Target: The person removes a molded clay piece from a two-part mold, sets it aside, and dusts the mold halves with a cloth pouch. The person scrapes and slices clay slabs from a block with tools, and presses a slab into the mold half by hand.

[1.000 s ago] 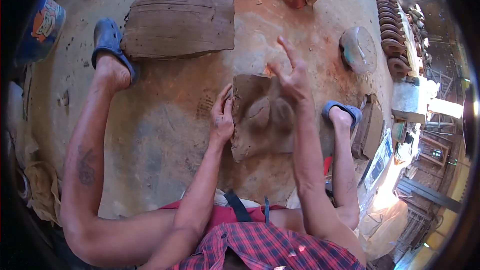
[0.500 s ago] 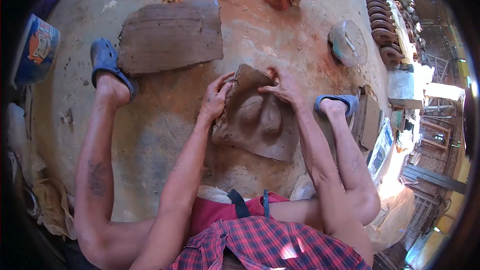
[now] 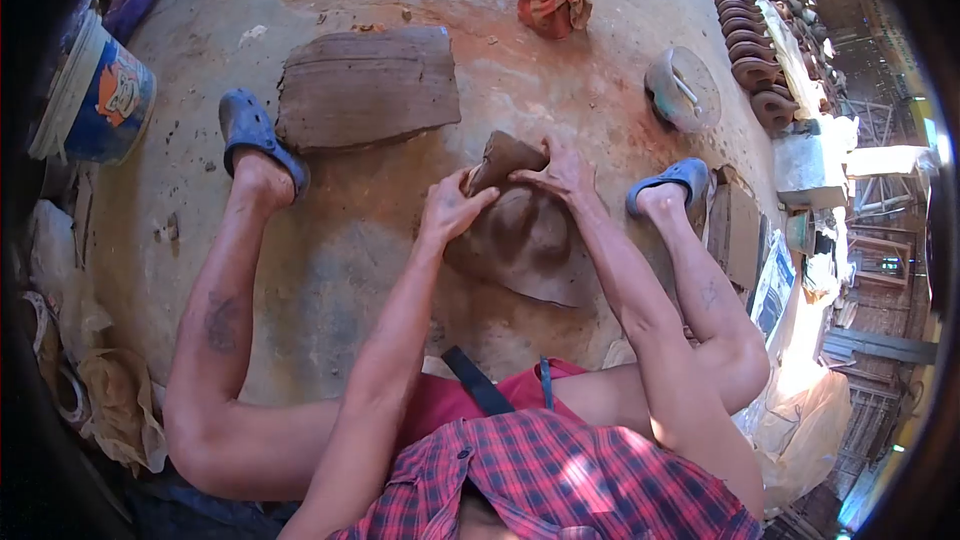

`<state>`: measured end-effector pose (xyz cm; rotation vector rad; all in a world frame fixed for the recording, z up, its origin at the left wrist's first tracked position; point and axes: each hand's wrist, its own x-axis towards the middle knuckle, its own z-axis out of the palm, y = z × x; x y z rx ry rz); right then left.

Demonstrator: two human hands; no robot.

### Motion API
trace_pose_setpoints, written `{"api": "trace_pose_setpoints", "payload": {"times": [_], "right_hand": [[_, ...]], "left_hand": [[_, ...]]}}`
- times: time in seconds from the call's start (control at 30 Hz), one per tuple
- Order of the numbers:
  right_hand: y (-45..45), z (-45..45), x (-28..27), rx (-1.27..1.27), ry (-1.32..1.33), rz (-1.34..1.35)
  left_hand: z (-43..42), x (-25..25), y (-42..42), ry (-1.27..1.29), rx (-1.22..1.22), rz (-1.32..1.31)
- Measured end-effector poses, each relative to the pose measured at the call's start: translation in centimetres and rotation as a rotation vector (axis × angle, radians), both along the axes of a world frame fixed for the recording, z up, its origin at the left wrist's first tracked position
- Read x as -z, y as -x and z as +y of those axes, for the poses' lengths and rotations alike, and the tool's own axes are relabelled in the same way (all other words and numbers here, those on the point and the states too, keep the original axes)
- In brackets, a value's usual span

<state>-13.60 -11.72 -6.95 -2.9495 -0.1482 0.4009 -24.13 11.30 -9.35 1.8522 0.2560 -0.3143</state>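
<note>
A grey-brown sheet of wet clay (image 3: 520, 275) lies on the floor between my legs, with rounded bumps standing up in its middle. Its far end is lifted and curls back toward me. My left hand (image 3: 457, 206) grips the left side of that raised end, thumb on the near face. On the right side, my right hand (image 3: 562, 170) pinches the same end, its thumb laid across the front and its fingers mostly behind. Whatever lies under the bumps is hidden. Beyond my left hand rests a larger flat clay slab (image 3: 368, 88).
An orange-red cloth bundle (image 3: 553, 4) sits farther off. To the right stands a round pale bowl (image 3: 683, 90) with a stick in it, near a row of curved brown clay pieces (image 3: 740, 30). A blue-and-white bucket (image 3: 108, 98) is at left. Blue clogs (image 3: 248, 125) cover my feet.
The clay's far end has been raised and bent toward me. My left hand has shifted slightly right and down, its thumb now on the clay's near face. The view has tilted slightly.
</note>
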Motion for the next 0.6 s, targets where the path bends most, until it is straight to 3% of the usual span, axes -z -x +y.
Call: {"api": "trace_pose_setpoints", "payload": {"times": [0.1, 0.17, 0.2, 0.3, 0.4, 0.5, 0.6], "right_hand": [[0.3, -0.6, -0.4, 0.034, 0.015, 0.031], [0.1, -0.7, 0.7, -0.111, -0.055, -0.065], [0.3, -0.2, 0.7, -0.245, -0.12, -0.15], [0.1, 0.9, 0.7, -0.145, 0.022, -0.014], [1.2, 1.6, 0.3, -0.108, 0.087, -0.126], [-0.7, 1.3, 0.4, -0.17, 0.025, 0.034], [-0.4, 1.9, 0.2, -0.184, 0.015, 0.014]], "left_hand": [[-1.0, -1.1, -0.8, -0.085, 0.009, -0.03], [-1.9, -1.2, -0.3, -0.419, 0.017, -0.028], [-2.0, -0.9, -0.4, -0.428, 0.011, -0.023], [-2.2, 0.7, -0.4, -0.444, 0.012, -0.128], [-3.2, 1.2, -0.6, -0.523, -0.026, -0.131], [-2.9, 0.0, -1.0, -0.535, -0.057, -0.137], [-2.8, 0.9, -0.3, -0.589, -0.011, -0.146]]}}
